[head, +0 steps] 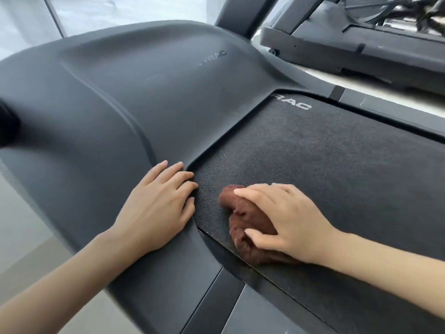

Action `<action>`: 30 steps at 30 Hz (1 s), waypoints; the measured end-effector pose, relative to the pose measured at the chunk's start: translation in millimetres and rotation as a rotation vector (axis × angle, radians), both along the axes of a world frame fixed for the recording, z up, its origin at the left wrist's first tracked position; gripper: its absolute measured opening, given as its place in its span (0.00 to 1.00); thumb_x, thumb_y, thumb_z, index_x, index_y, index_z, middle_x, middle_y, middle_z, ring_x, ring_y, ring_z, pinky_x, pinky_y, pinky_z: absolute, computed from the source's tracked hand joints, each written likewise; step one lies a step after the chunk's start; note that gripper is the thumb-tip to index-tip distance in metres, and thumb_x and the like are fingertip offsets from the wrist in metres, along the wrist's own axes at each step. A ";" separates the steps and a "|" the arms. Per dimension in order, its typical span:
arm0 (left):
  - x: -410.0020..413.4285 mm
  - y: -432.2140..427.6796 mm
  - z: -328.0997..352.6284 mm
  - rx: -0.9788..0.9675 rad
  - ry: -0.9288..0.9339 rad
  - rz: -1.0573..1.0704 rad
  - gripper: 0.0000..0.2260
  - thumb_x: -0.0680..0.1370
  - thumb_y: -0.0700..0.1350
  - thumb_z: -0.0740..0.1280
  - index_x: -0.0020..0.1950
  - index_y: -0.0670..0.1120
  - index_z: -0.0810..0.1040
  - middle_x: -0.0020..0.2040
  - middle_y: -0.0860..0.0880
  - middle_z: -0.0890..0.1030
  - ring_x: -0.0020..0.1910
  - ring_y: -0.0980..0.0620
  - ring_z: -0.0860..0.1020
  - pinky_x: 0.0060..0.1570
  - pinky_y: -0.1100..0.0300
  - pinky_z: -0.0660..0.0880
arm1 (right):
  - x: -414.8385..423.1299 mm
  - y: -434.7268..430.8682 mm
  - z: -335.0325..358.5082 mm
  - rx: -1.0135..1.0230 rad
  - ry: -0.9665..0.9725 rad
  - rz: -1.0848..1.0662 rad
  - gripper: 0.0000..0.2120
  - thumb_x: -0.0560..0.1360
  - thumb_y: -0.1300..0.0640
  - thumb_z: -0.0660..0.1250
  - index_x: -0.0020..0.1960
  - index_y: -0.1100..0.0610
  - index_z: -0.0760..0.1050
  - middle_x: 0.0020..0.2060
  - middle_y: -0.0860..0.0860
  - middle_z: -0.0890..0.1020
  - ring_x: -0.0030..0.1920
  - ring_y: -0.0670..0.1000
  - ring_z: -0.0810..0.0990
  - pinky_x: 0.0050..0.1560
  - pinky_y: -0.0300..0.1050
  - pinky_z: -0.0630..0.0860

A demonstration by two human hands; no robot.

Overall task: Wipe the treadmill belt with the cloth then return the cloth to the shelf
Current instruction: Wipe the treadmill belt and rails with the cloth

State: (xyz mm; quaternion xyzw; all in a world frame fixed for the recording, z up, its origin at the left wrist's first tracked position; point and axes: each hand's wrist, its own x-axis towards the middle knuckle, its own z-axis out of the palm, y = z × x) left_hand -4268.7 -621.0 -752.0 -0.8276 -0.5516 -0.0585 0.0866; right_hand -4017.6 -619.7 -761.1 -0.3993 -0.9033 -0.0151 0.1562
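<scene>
A crumpled brown cloth (243,218) lies on the dark, rough treadmill belt (325,160), near the belt's front left corner. My right hand (279,220) lies on top of the cloth, with fingers and thumb curled round it, pressing it onto the belt. My left hand (159,206) rests flat, fingers spread, on the grey motor cover (115,100) just left of the belt's edge. Part of the cloth is hidden under my right palm. No shelf is in view.
A grey side rail (216,300) runs along the belt's near edge. A second treadmill (361,42) stands at the upper right on a pale floor. An upright post (240,13) rises behind the motor cover. Pale floor (21,227) shows at the left.
</scene>
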 end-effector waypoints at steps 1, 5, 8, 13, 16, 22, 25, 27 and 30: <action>0.0 -0.3 -0.1 0.002 -0.005 0.002 0.21 0.76 0.51 0.52 0.52 0.46 0.83 0.57 0.48 0.81 0.63 0.47 0.76 0.67 0.48 0.64 | 2.3 15.4 2.7 -0.023 0.005 -0.069 0.29 0.70 0.40 0.59 0.67 0.52 0.71 0.58 0.49 0.78 0.58 0.51 0.77 0.60 0.49 0.70; 2.0 -0.7 -0.2 -0.013 -0.053 0.040 0.18 0.74 0.50 0.54 0.53 0.45 0.80 0.60 0.48 0.79 0.62 0.49 0.75 0.68 0.52 0.64 | -6.1 100.6 4.2 -0.100 0.113 -0.512 0.29 0.74 0.43 0.63 0.71 0.53 0.64 0.62 0.55 0.74 0.62 0.57 0.73 0.61 0.49 0.66; 2.0 0.3 0.8 0.016 -0.098 0.094 0.17 0.73 0.48 0.57 0.56 0.42 0.76 0.63 0.44 0.76 0.64 0.47 0.74 0.70 0.55 0.59 | -34.6 146.2 3.9 -0.104 0.181 -0.770 0.30 0.75 0.42 0.63 0.68 0.59 0.63 0.62 0.59 0.73 0.62 0.59 0.72 0.62 0.51 0.66; 0.8 1.0 0.7 0.063 -0.085 0.176 0.22 0.71 0.48 0.57 0.60 0.38 0.74 0.63 0.42 0.76 0.67 0.44 0.71 0.70 0.52 0.55 | -88.6 116.2 -10.5 0.030 0.129 -0.614 0.30 0.75 0.42 0.60 0.68 0.60 0.62 0.61 0.58 0.73 0.60 0.58 0.72 0.61 0.49 0.65; 1.0 1.3 0.2 0.036 -0.040 0.187 0.22 0.72 0.49 0.54 0.59 0.38 0.77 0.61 0.42 0.78 0.66 0.44 0.72 0.70 0.51 0.55 | -89.6 65.3 -10.3 0.024 0.081 -0.449 0.31 0.74 0.42 0.61 0.70 0.59 0.62 0.61 0.56 0.73 0.60 0.57 0.71 0.61 0.48 0.63; 0.8 0.8 -0.2 0.018 0.009 0.152 0.23 0.74 0.49 0.51 0.56 0.42 0.81 0.60 0.40 0.79 0.63 0.43 0.75 0.70 0.48 0.56 | -22.9 14.9 3.7 -0.085 0.091 -0.030 0.28 0.67 0.44 0.64 0.64 0.56 0.72 0.56 0.51 0.79 0.55 0.52 0.77 0.57 0.45 0.70; 0.9 1.0 -1.4 0.013 0.012 0.144 0.22 0.74 0.49 0.51 0.55 0.43 0.82 0.60 0.40 0.78 0.63 0.42 0.75 0.70 0.47 0.56 | 25.9 41.6 4.6 -0.095 0.137 -0.208 0.27 0.67 0.44 0.64 0.64 0.52 0.71 0.57 0.48 0.78 0.57 0.51 0.77 0.58 0.43 0.68; 0.9 2.1 -2.9 0.016 0.012 0.141 0.22 0.75 0.49 0.51 0.53 0.44 0.82 0.60 0.39 0.78 0.63 0.42 0.75 0.70 0.46 0.59 | 51.7 75.6 1.8 -0.071 0.179 -0.447 0.25 0.70 0.45 0.67 0.65 0.51 0.70 0.59 0.50 0.77 0.59 0.54 0.75 0.57 0.47 0.69; 1.9 2.4 -3.6 0.022 0.008 0.135 0.22 0.75 0.49 0.51 0.51 0.45 0.83 0.60 0.38 0.78 0.62 0.41 0.75 0.69 0.44 0.62 | 64.1 130.2 0.5 -0.089 0.261 -0.852 0.26 0.73 0.45 0.66 0.66 0.55 0.67 0.62 0.57 0.74 0.62 0.59 0.72 0.59 0.53 0.69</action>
